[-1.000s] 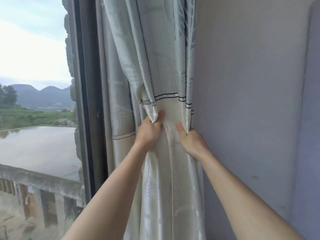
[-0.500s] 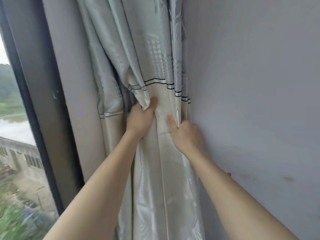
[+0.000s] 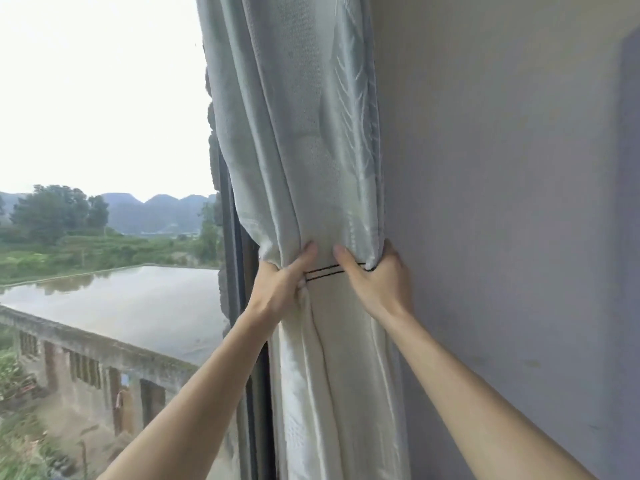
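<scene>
A pale grey-green curtain point(image 3: 301, 140) with a cream lower part hangs gathered into a tight bundle between the window and the wall. A thin double black stripe point(image 3: 323, 270) crosses it at hand height. My left hand point(image 3: 280, 289) grips the bundle from its left side, thumb across the front. My right hand point(image 3: 375, 278) grips it from the right, fingers curled round behind the fabric against the wall. Both hands squeeze the folds together at the stripe.
A dark window frame point(image 3: 232, 244) stands just left of the curtain, with open view onto a flooded flat roof point(image 3: 121, 299), trees and hills. A plain grey wall point(image 3: 502, 202) fills the right side, close behind my right hand.
The curtain is now bunched tighter, with the loose left folds pulled in. My hands sit wider apart on both sides of the bundle. The view has turned back toward the window.
</scene>
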The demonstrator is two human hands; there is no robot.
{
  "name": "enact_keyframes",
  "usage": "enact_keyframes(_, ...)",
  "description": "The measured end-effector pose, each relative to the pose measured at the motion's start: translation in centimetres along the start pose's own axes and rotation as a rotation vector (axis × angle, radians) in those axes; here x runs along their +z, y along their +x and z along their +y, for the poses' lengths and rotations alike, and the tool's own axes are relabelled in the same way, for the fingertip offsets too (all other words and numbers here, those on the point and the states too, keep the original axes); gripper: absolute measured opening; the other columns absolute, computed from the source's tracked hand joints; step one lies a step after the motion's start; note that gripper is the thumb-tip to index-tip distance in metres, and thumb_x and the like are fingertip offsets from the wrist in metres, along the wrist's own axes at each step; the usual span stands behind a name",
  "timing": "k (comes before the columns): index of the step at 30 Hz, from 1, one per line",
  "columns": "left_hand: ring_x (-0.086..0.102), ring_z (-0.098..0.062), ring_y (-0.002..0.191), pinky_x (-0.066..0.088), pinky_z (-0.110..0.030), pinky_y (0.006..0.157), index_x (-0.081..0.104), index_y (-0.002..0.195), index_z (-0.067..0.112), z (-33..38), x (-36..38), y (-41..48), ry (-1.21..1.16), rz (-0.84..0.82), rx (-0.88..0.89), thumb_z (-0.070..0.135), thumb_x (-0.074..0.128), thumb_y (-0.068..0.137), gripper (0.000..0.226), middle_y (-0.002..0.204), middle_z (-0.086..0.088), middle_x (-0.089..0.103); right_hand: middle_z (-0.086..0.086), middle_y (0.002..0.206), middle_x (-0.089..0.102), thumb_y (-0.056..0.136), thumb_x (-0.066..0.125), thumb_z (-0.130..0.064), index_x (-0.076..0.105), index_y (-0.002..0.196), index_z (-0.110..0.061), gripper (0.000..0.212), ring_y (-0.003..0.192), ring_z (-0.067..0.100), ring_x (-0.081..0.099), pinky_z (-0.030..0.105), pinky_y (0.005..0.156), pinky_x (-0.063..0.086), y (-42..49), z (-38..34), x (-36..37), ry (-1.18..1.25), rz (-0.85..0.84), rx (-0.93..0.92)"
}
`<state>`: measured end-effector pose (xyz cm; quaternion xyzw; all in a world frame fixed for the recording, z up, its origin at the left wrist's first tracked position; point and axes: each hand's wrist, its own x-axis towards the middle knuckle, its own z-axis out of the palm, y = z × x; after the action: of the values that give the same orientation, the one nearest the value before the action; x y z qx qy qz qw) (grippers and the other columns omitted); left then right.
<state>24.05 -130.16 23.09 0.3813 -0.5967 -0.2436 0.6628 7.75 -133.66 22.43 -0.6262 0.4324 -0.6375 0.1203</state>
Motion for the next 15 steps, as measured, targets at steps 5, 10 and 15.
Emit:
enact_keyframes(5, 0.062, -0.011, 0.112, 0.048, -0.04, 0.102, 0.033, 0.141, 0.027, 7.7, -2.9, -6.3, 0.016, 0.187, 0.118, 0.059, 0.081, 0.066, 0.095, 0.127, 0.007, 0.06, 0.0, 0.117, 0.055, 0.071, 0.07, -0.065, 0.043, 0.128, -0.02, 0.078, 0.1, 0.019, 0.058, 0.032, 0.083, 0.049, -5.9, -8.6, -2.9, 0.092, 0.176, -0.14)
enact_keyframes(10, 0.049, -0.013, 0.128, 0.04, -0.031, 0.104, 0.007, 0.147, 0.052, 13.9, -4.8, -13.1, 0.031, 0.28, 0.257, 0.068, 0.076, 0.066, 0.108, 0.148, 0.004, 0.041, 0.002, 0.138, 0.04, 0.081, 0.068, -0.055, 0.023, 0.146, -0.019, 0.087, 0.125, 0.012, 0.038, 0.014, 0.093, 0.029, -11.4, -15.2, -6.4, 0.11, 0.326, -0.358)
enact_keyframes(15, 0.034, -0.022, 0.141, 0.029, -0.038, 0.102, 0.002, 0.141, 0.065, 20.4, -6.4, -15.9, 0.157, 0.33, 0.435, 0.062, 0.068, 0.079, 0.091, 0.157, -0.009, 0.03, 0.003, 0.15, 0.034, 0.087, 0.061, -0.053, 0.016, 0.15, -0.036, 0.08, 0.128, 0.021, 0.047, 0.033, 0.093, 0.045, -13.4, -22.4, -9.2, 0.016, 0.317, -0.506)
